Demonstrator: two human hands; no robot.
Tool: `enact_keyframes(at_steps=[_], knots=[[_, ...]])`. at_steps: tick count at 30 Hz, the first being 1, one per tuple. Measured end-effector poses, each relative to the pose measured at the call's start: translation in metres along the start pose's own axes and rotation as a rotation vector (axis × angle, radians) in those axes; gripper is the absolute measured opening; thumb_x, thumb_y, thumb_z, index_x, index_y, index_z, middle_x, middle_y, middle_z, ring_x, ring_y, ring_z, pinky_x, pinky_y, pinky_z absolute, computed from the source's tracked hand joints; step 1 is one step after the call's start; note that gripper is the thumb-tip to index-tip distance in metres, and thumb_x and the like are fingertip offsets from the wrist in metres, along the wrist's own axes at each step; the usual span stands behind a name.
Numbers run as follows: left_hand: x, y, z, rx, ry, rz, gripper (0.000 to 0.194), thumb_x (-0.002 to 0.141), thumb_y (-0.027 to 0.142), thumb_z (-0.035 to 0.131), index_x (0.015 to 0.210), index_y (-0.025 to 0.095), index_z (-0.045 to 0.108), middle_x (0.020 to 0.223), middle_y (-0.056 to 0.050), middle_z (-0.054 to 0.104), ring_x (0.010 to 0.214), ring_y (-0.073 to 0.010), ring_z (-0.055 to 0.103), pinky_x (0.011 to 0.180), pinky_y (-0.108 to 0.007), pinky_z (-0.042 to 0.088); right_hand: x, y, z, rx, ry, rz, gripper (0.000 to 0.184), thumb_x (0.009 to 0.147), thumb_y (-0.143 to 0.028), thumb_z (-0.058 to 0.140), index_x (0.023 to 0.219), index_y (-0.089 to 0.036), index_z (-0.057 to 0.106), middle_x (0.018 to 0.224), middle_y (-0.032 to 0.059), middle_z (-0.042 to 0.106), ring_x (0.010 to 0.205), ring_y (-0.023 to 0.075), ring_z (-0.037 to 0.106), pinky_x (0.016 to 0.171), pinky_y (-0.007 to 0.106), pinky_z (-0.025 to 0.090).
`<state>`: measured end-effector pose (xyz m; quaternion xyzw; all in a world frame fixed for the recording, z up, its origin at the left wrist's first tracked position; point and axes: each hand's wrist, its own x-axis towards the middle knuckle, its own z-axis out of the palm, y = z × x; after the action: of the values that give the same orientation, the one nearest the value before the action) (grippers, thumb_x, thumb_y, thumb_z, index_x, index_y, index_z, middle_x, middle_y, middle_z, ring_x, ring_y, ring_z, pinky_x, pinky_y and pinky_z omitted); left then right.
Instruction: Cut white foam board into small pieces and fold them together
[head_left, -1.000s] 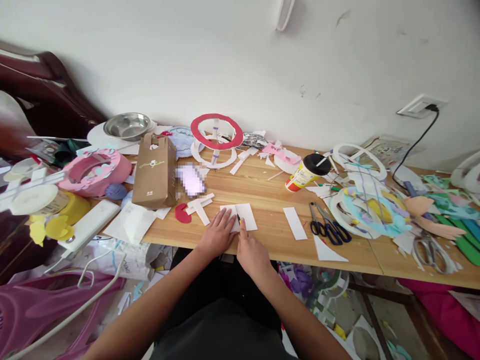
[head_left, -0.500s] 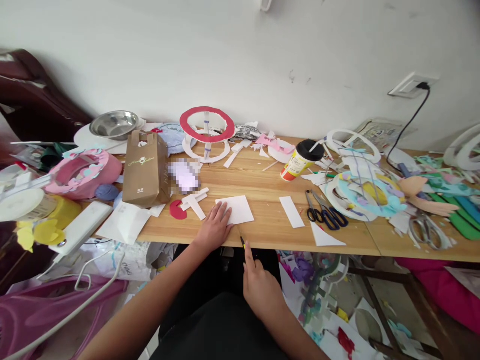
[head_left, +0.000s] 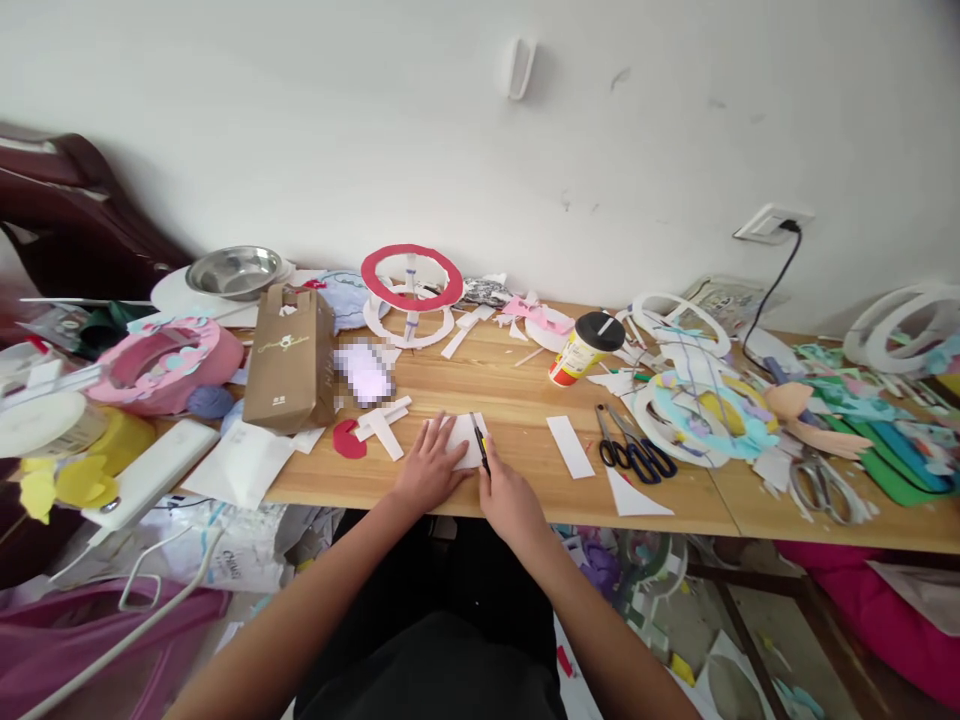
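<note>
Flat on a piece of white paper or card (head_left: 466, 458) lies my left hand (head_left: 429, 468), fingers spread, pressing it to the wooden table (head_left: 495, 390). My right hand (head_left: 510, 500) is closed round a black and yellow utility knife (head_left: 481, 445), whose tip points away from me over the card. Left of my hands are white strips (head_left: 385, 432) and a red cut piece (head_left: 349, 440). To the right rest a white rectangle (head_left: 570, 447), a curved white offcut (head_left: 634, 495) and dark-handled scissors (head_left: 645, 455).
Behind my hands stands a red-topped ring frame (head_left: 412, 277). A brown paper bag (head_left: 289, 360) is at the left, and a lidded cup (head_left: 585, 350) at the right. Paper rings and scraps (head_left: 690, 420) crowd the right side. The table's front edge runs close to my wrists.
My right hand has moved up from the table edge, bringing the knife over the card. The left hand still holds the card down. The view has tilted up and shifted.
</note>
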<state>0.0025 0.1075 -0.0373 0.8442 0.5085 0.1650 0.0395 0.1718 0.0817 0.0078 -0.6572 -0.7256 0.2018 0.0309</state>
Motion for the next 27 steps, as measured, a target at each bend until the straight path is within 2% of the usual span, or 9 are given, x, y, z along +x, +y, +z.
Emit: enact_keyframes(at_steps=[5,10,16,27], knots=[[0.0041,-0.0078,0.0042,-0.1,-0.064,0.064,0.046,0.095,0.049,0.046,0.127,0.019,0.057,0.152,-0.014,0.04,0.145,-0.0289,0.029,0.118,-0.05,0.028,0.0033,0.0013,0.0105,-0.02,-0.011,-0.01,0.057,0.102,-0.027,0.03,0.155,-0.013,0.016,0.118,0.0171,0.067,0.099,0.0227,0.068,0.083,0.031,0.049],[0.0009,-0.0094,0.0068,-0.144,-0.046,0.068,0.047,0.095,0.047,0.046,0.13,0.017,0.053,0.152,-0.015,0.039,0.146,-0.0279,0.027,0.118,-0.052,0.027,0.0025,0.0015,0.0079,-0.031,-0.02,-0.026,0.057,0.101,-0.027,0.031,0.155,-0.014,0.016,0.116,0.0167,0.068,0.097,0.0225,0.068,0.083,0.03,0.049],[0.0004,-0.0097,0.008,-0.128,-0.027,0.067,0.06,0.096,0.05,0.041,0.141,0.011,0.039,0.153,-0.016,0.038,0.146,-0.0263,0.027,0.12,-0.049,0.024,0.0036,-0.0014,0.0078,-0.07,-0.034,-0.024,0.058,0.101,-0.028,0.031,0.156,-0.016,0.014,0.115,0.0153,0.068,0.092,0.023,0.069,0.078,0.031,0.049],[-0.0002,-0.0104,0.0099,-0.109,-0.041,0.055,0.056,0.096,0.05,0.042,0.138,0.013,0.046,0.153,-0.018,0.037,0.146,-0.0275,0.026,0.119,-0.049,0.026,0.0031,-0.0033,0.0117,-0.103,-0.025,-0.022,0.057,0.101,-0.027,0.029,0.155,-0.016,0.013,0.11,0.0141,0.068,0.087,0.0231,0.069,0.073,0.032,0.05]])
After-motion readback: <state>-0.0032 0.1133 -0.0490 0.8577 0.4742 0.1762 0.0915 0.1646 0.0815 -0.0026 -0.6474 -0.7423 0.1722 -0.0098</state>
